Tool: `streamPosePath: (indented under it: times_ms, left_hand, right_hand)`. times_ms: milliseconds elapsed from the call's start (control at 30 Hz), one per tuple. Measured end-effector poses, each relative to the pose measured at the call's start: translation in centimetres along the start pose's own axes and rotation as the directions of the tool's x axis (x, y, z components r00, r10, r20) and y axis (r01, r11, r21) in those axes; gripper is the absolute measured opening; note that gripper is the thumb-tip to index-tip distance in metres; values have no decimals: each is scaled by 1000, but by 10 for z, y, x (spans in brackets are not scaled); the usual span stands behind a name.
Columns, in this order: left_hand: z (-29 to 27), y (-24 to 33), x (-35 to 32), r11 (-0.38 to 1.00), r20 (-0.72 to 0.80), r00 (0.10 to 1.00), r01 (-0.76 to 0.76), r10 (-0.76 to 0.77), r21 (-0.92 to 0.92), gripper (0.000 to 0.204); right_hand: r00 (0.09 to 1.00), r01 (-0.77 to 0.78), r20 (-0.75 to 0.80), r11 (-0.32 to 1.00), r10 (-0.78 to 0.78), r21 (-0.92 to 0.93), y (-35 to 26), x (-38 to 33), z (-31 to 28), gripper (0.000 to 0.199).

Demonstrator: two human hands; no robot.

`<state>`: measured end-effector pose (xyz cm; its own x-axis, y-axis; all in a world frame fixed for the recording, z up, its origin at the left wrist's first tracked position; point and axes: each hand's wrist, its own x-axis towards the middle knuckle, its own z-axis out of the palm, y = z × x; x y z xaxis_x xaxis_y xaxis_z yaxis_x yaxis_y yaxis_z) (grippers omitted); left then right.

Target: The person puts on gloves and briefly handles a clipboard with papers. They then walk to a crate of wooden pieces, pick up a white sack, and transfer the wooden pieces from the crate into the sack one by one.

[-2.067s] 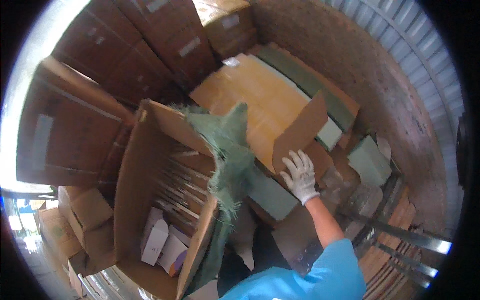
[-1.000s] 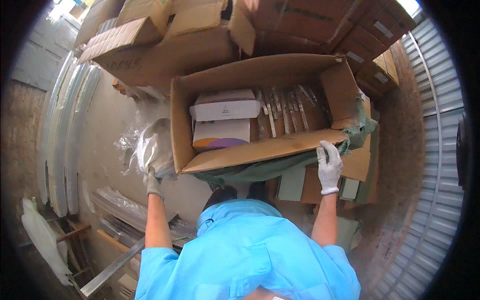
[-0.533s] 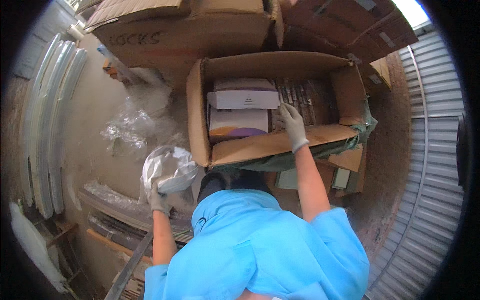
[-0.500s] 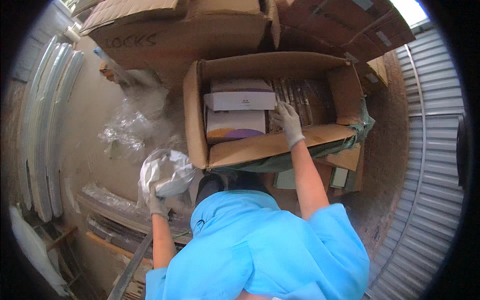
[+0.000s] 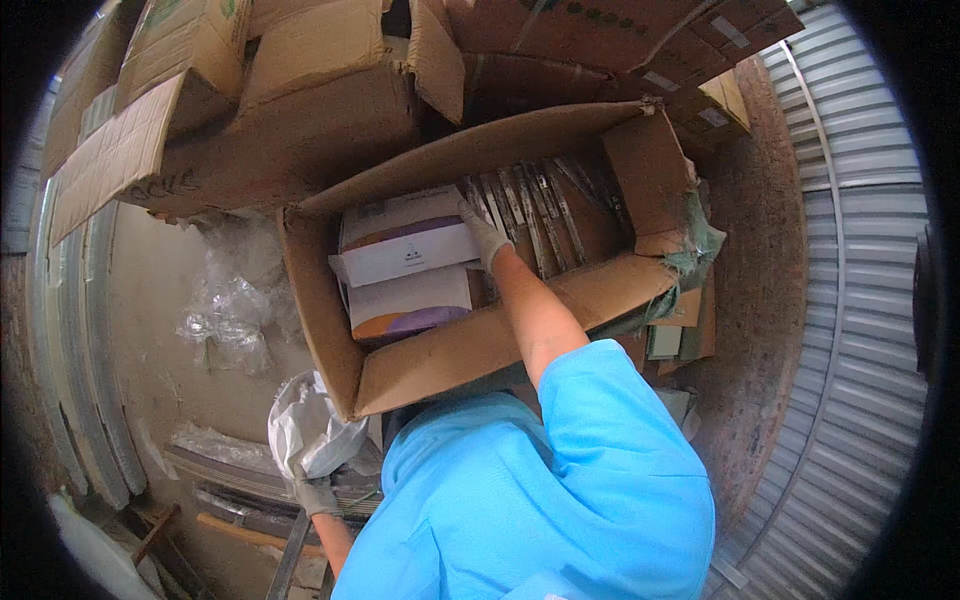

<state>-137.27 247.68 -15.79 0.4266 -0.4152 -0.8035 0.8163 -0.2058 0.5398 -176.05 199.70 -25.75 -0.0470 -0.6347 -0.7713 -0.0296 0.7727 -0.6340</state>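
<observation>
My gloved right hand [image 5: 486, 238] reaches into an open cardboard carton [image 5: 322, 318], at the right end of a white box [image 5: 405, 257] with purple and orange on it. Its fingertips are down by the box's edge and mostly hidden, so their grip is unclear. More white boxes with purple and orange patches lie around that one. Several long metal strips [image 5: 540, 225], thin and in clear wrapping, lie side by side just right of the hand. Low on the left, my gloved left hand [image 5: 316, 496] is closed on the edge of a crumpled white sack [image 5: 312, 428].
Large brown cartons [image 5: 290, 140] stand behind the open one, flaps raised. Crumpled clear plastic [image 5: 230, 325] lies on the floor at left. Long wrapped bars [image 5: 85, 360] stand farther left, and dark boards [image 5: 235, 450] lie below. A corrugated metal wall [image 5: 850, 300] runs along the right.
My view has turned, so the carton now appears tilted and farther left. My right hand has moved farther in at the white box's end. The left hand still holds the sack.
</observation>
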Motion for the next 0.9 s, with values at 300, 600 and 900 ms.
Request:
streamPosePath:
  times_ms: [300, 600, 900]
  left_hand:
    - [51, -16, -17, 982, -302, 936, -156, 180, 104, 49]
    - [53, -25, -2, 959, -239, 930, -258, 279, 117, 42]
    - [55, -13, 11, 934, -160, 927, -313, 340, 171, 33]
  right_hand:
    - [920, -111, 391, 944, -20, 310, -10, -4, 6, 69]
    - [966, 85, 207, 947, -153, 308, -29, -117, -53, 53]
    - [798, 582, 4, 772, -603, 256, -44, -292, -152, 53]
